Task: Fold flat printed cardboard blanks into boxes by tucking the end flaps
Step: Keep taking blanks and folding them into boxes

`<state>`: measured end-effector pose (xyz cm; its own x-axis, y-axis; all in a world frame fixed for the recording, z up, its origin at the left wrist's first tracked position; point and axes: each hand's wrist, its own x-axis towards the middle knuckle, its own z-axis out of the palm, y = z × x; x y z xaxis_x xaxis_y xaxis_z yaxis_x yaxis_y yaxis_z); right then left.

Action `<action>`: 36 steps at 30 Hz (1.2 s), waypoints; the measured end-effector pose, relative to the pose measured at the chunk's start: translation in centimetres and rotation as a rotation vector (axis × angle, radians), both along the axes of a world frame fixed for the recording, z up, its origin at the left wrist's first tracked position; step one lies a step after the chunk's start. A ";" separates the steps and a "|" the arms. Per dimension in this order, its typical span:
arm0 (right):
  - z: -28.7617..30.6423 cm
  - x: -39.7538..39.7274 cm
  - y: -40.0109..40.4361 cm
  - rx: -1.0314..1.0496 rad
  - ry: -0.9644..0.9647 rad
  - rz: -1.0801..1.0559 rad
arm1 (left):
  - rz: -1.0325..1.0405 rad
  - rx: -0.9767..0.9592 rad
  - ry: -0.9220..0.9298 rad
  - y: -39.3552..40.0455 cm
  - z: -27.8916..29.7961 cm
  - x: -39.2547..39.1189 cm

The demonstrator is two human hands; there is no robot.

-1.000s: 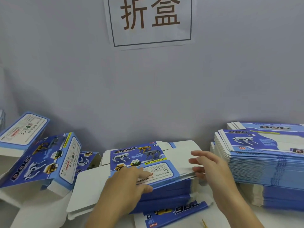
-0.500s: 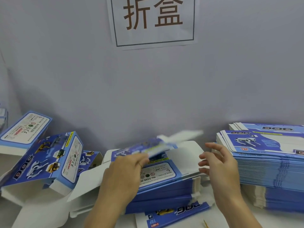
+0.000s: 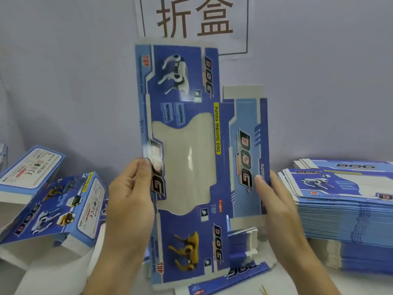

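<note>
Item: blank (image 3: 191, 145), one flat printed cardboard sheet, blue, held upright at centre in front of the wall (image 3: 74, 81). Printed side faces the camera: a white dog figure near the top, a yellow one near the bottom, "DOG" lettering, and a pale window cut-out in the middle (its film shows a faint glare). A narrower side panel sits to the right with a plain flap above it.

Left hand (image 3: 129, 196): grasping the blank's left edge, thumb on the printed face.

Right hand (image 3: 276, 201): gripping the right edge of the side panel, thumb on the front.

Stack (image 3: 348, 213): tall pile of flat blanks at right on the surface (image 3: 319, 284), well apart from the held sheet.

Low pile (image 3: 242, 241): further blanks directly behind the held one, mostly hidden by it.

Boxes (image 3: 53, 201): folded ones at left, tilted, leaning on each other.

Sign (image 3: 193, 18): white paper on the wall, two large brown characters, partly covered by the blank's top edge.
</note>
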<state>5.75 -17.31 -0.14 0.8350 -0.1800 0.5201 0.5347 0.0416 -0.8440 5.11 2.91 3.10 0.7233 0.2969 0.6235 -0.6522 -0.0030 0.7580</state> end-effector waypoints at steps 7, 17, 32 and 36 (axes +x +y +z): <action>1.3 -1.2 -0.8 -0.143 -0.038 0.085 | -0.143 0.038 0.072 -0.3 -1.1 0.6; 1.5 -1.0 -0.3 -0.146 -0.017 0.009 | -0.113 0.041 0.069 -0.3 -1.4 0.8; 2.3 -1.6 -0.7 0.017 -0.091 0.107 | -0.224 0.157 0.111 -0.2 -0.8 -0.7; 2.3 -1.7 -1.1 0.042 -0.086 0.106 | -0.209 0.187 0.113 -0.8 -1.0 -0.9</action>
